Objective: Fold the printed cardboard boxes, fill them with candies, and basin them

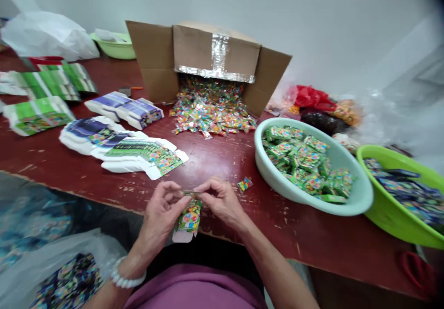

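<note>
Close to the table's front edge I hold a small green printed carton [190, 217] between both hands. My left hand [162, 212] grips its left side, with the thumb across the upper part. At the carton's top end the fingers of my right hand [219, 199] pinch the flap. A white flap hangs open at the lower end. Just right of my right hand, a small clear packet of colourful sweets [245, 184] lies on the table. Beyond my left hand is a fanned row of flat green cartons [149, 154], overlapping flat purple ones [93, 133].
A cardboard box [194, 50] on its side spills wrapped sweets [211, 110]. On the right are a pale blue basin [277, 182] of green cartons and a lime basin [385, 216] of dark ones. Banded carton stacks [38, 114] stand left; a plastic bag [104, 249] is below the edge.
</note>
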{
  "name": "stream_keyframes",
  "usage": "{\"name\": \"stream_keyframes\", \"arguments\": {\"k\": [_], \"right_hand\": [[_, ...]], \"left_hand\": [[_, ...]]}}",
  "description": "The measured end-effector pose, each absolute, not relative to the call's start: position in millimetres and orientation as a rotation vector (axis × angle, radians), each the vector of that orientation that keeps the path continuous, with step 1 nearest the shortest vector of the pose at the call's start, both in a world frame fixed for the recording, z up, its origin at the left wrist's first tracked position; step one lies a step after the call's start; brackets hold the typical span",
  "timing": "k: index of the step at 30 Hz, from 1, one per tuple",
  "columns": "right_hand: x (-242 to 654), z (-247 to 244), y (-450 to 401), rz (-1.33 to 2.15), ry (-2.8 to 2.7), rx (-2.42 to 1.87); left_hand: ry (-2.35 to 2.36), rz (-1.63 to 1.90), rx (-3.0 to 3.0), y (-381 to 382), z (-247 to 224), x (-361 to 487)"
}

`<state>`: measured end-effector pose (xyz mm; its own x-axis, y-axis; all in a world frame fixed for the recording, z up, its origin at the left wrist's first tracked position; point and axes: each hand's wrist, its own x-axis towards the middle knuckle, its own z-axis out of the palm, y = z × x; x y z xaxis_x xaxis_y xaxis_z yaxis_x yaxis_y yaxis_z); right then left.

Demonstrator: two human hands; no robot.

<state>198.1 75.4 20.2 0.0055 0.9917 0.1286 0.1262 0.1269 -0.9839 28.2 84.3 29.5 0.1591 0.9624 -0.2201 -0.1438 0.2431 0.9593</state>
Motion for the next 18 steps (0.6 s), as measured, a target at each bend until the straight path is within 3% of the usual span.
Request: {"name": "stream_keyframes", "arguments": {"k": [6, 13, 18], "right_hand": [[202, 23, 74, 0.875, -1.464, -1.17], [205, 30, 72, 1.513, -1.07, -1.146], [206, 28, 76, 1.609, -0.995, -1.1]], "left_hand": [[0.93, 0.636, 0.722, 81, 33, 36], [0.983, 0.692, 0.866, 81, 24, 45], [0.971, 0.656, 1.055, 83, 20, 42]]}}
